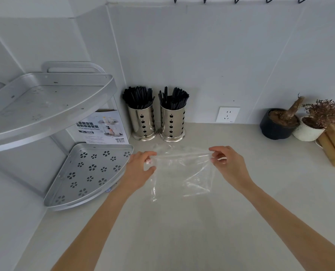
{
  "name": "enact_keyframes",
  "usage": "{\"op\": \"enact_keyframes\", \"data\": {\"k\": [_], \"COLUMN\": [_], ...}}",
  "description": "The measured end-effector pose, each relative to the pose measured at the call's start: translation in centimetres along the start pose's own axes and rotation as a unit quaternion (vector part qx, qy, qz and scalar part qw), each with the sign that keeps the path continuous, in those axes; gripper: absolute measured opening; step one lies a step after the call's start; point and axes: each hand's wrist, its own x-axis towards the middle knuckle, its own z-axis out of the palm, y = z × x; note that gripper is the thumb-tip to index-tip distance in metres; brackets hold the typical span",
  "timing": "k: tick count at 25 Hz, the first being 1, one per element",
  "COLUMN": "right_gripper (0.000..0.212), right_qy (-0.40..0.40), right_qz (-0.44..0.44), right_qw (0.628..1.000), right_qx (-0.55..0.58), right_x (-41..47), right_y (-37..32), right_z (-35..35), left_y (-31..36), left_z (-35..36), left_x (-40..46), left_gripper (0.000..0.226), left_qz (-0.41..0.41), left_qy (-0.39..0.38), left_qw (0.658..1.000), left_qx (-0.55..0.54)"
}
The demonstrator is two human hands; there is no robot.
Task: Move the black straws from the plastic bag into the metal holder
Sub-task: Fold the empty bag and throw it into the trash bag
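Clear plastic bag [182, 173] hangs at centre frame between your two hands, and it looks empty. Your left hand [141, 169] pinches its top left corner; your right hand [227, 163] pinches the top right. Black straws [155, 96] already fill both metal holders [158, 122] standing against the wall above the bag. The transfer seems finished, so your next move is probably just setting the bag down on the counter [182, 231].
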Motion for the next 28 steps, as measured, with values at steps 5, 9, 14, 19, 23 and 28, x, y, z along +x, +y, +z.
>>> {"op": "enact_keyframes", "data": {"k": [5, 9, 14, 19, 23, 28], "right_gripper": [0.009, 0.009, 0.011, 0.005, 0.005, 0.006], "right_qy": [0.003, 0.008, 0.027, 0.049, 0.065, 0.070], "right_qz": [0.017, 0.075, 0.121, 0.116, 0.119, 0.126], "right_qw": [1.000, 0.995, 0.968, 0.968, 0.965, 0.966], "right_qx": [0.007, 0.071, 0.219, 0.216, 0.223, 0.214], "right_x": [0.0, 0.2, 0.5, 0.5, 0.4, 0.4], "right_y": [0.3, 0.4, 0.1, 0.1, -0.4, 0.1], "right_z": [-0.3, -0.2, 0.1, 0.5, 0.4, 0.2], "left_y": [0.6, 1.3, 1.7, 2.4, 1.4, 0.3], "left_z": [-0.6, -1.0, -0.7, -0.7, -0.4, 0.4], "left_x": [0.3, -0.1, -0.1, -0.2, -0.4, -0.8], "left_gripper": [0.009, 0.010, 0.012, 0.006, 0.047, 0.074], "left_qz": [-0.006, -0.001, -0.024, -0.074, -0.152, -0.157], "left_qy": [0.058, 0.036, 0.045, 0.043, -0.099, -0.209], "left_qw": [0.997, 0.986, 0.971, 0.956, 0.921, 0.907], "left_qx": [-0.054, -0.160, -0.235, -0.281, -0.346, -0.330]}}
